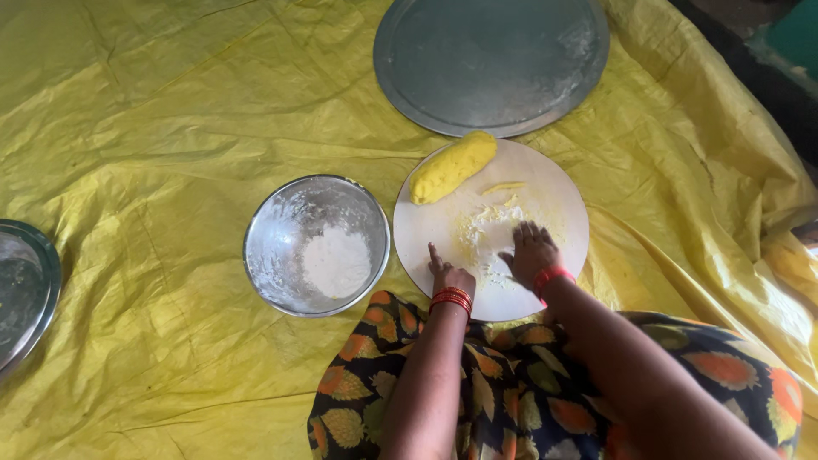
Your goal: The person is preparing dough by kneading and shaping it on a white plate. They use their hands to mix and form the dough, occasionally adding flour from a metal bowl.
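Both hands are pressing on one round white board [545,183]: left hand [449,277] half-curled, right hand [531,253] spread flat, beside one dough log [452,166], one flour bowl [271,247].

Dough roll [452,167] lies on the board [558,200], bowl [316,244] left, tray [491,64] behind.

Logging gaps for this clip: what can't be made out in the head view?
- Left hand: curled on the round white board; its palm side is hidden, so any bit of dough under it cannot be told.
- Right hand: lies flat, covering the board beneath it.
- Steel plate at far left: cut off by the frame edge.
- Large round metal tray: top rim cut off by the upper edge.
- Dark area at top right: blurred, unidentifiable.
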